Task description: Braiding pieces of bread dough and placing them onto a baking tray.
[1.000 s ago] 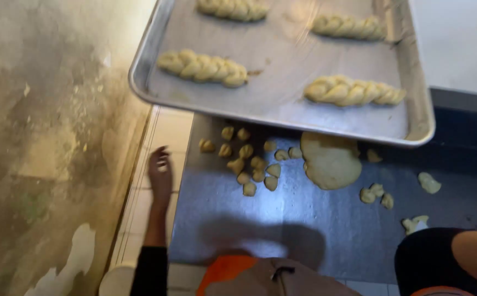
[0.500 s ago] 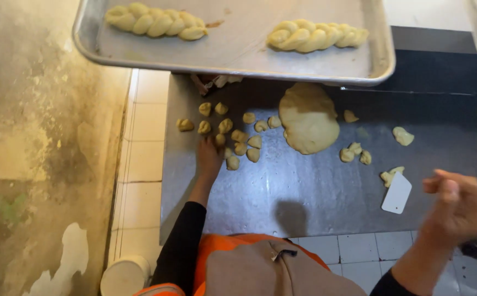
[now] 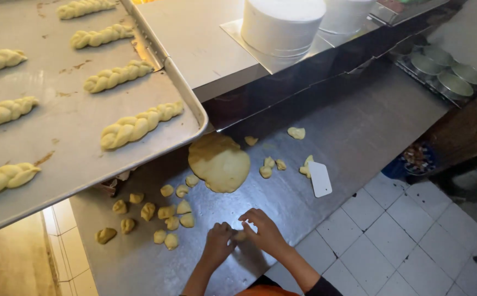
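Dough piece [image 3: 240,235]: small, yellow, pinched between both hands on the steel table [image 3: 359,126].
Left hand [image 3: 218,245]: fingers curled onto it.
Right hand [image 3: 264,232]: fingers closed over it.
Nearby: dough lumps [image 3: 167,211], flat dough disc [image 3: 219,163], white scraper [image 3: 320,179].
Above: tray [image 3: 74,137] of braided dough [image 3: 140,124].

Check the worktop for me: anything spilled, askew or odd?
Nothing spilled. The baking tray of braided dough juts over the steel worktop, above some dough pieces. Both hands work one piece.
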